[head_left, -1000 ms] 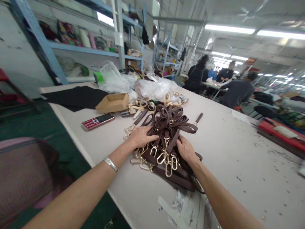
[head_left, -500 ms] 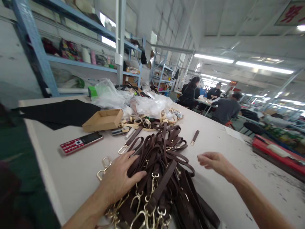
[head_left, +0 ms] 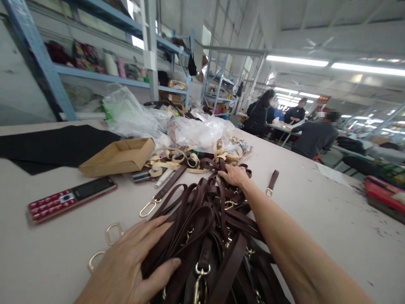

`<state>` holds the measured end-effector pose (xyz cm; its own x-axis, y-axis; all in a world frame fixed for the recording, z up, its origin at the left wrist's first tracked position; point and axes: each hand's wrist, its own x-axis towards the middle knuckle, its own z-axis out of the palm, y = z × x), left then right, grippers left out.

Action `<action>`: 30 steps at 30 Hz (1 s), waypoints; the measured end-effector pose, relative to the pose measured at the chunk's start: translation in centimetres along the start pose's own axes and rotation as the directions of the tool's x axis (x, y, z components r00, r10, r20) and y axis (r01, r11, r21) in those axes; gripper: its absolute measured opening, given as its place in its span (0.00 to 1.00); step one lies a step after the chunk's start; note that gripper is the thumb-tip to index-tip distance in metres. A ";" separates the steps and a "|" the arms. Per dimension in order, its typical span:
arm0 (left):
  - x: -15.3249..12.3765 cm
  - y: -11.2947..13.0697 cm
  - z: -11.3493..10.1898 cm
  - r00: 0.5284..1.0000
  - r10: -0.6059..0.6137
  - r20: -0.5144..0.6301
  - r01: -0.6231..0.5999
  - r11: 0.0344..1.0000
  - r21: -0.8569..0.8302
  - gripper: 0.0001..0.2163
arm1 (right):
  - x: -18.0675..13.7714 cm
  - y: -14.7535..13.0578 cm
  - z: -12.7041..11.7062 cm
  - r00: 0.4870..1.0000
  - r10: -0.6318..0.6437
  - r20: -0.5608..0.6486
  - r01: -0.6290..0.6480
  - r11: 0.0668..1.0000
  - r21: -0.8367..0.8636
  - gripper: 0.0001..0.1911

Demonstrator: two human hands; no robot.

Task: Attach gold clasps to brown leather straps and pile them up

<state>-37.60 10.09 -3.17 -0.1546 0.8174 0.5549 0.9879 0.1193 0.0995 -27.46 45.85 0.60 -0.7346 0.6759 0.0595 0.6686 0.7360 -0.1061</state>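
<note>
A pile of dark brown leather straps point(head_left: 209, 223) with gold clasps lies on the pale table point(head_left: 316, 211) in front of me. My left hand point(head_left: 133, 266) lies flat with spread fingers on the near left edge of the pile. My right hand point(head_left: 233, 174) reaches across to the pile's far end, fingers curled down onto the straps there. A single short brown strap point(head_left: 272, 183) lies apart to the right. Loose gold rings point(head_left: 114, 233) rest by my left hand.
A red-keyed phone point(head_left: 71, 198), an open cardboard box point(head_left: 118, 157), beige straps point(head_left: 177, 160), black fabric point(head_left: 53, 145) and plastic bags point(head_left: 196, 131) crowd the far left. Blue shelving point(head_left: 95, 71) stands behind. Other people point(head_left: 313, 135) work at tables to the right.
My right hand moved from the air at the pile's right to its far end. The camera leaned closer. My left hand stayed flat on the straps.
</note>
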 end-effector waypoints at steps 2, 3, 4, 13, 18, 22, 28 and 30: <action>0.2 0.1 -0.1 1.000 -0.011 -0.003 0.011 1.000 -0.005 0.25 | -1.3 0.8 0.0 1.000 -0.002 0.004 0.002 1.000 -0.014 0.20; 0.3 0.2 -0.2 1.000 -0.017 -0.003 0.017 1.000 -0.012 0.25 | -2.1 1.2 -0.1 1.000 0.004 0.010 -0.004 1.000 -0.019 0.19; 0.4 0.3 -0.3 1.000 -0.025 -0.005 0.025 0.999 -0.021 0.24 | -3.1 1.5 -0.4 1.000 0.016 0.017 -0.016 1.000 -0.021 0.19; 0.9 0.9 -1.3 0.992 -0.114 0.047 0.120 0.981 -0.154 0.23 | -12.5 -0.2 -1.0 0.993 0.106 0.046 -0.109 0.992 0.062 0.16; 0.9 0.7 -1.4 0.990 -0.136 0.046 0.143 0.965 -0.218 0.22 | -16.7 -3.1 -0.6 0.992 0.110 0.061 -0.118 0.980 0.160 0.15; 0.8 0.3 -0.9 0.984 -0.170 0.045 0.176 0.952 -0.249 0.26 | -18.9 -3.4 -2.2 0.992 0.075 0.104 -0.101 0.957 0.271 0.16; 0.4 -0.2 -0.2 0.985 -0.165 0.042 0.170 0.949 -0.266 0.27 | -17.2 4.7 -7.2 0.959 0.117 0.260 -0.213 0.899 0.382 0.22; 0.3 -0.3 0.0 0.987 -0.159 0.032 0.162 0.953 -0.254 0.26 | -15.0 8.1 -7.3 0.944 0.250 0.215 -0.312 0.888 0.339 0.20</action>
<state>-37.93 10.35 -3.01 -0.3093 0.8056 0.5053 0.9130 0.1030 0.3947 -10.15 41.97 6.13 -0.5514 0.8139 -0.1832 0.7834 0.4297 -0.4490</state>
